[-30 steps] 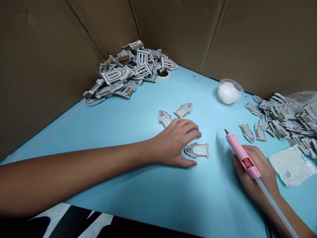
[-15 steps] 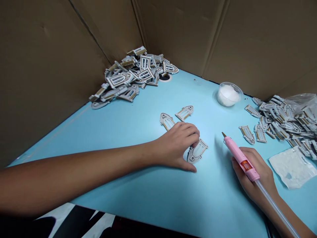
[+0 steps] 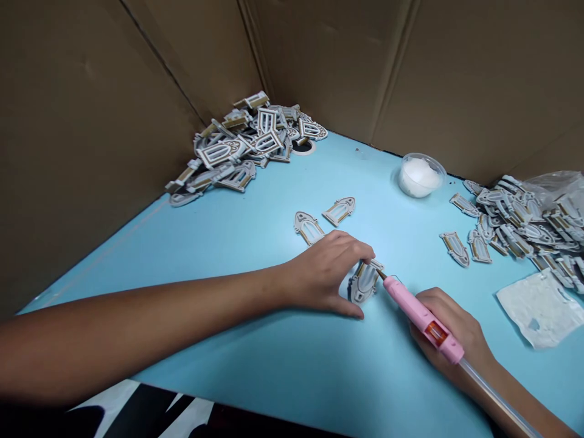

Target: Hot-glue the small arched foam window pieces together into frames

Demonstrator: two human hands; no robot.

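My left hand [image 3: 335,271] grips a small arched window-frame piece [image 3: 365,283], white and grey with a gold edge. Its fingers are at the piece's straight end and the thumb is near the pointed end. In my right hand [image 3: 456,328] is a pink hot glue gun [image 3: 417,313], a clear glue stick [image 3: 490,392] running out of its back. The metal nozzle is at the right edge of the held piece; whether it touches cannot be made out. Two similar pieces lie just beyond my left hand, one [image 3: 308,227] partly behind it and one [image 3: 339,211] farther off.
A heap of window pieces [image 3: 223,149] stands at the back left, by the cardboard wall [image 3: 319,61]. Another pile [image 3: 524,213] lies at the right, near a plastic bag [image 3: 556,182]. A clear tub of white material [image 3: 420,176] and a whitish sheet [image 3: 538,307] rest on the blue table [image 3: 274,371].
My right hand has brought the glue gun left, its nozzle now at the piece. The piece under my left hand has turned and tilted slightly.
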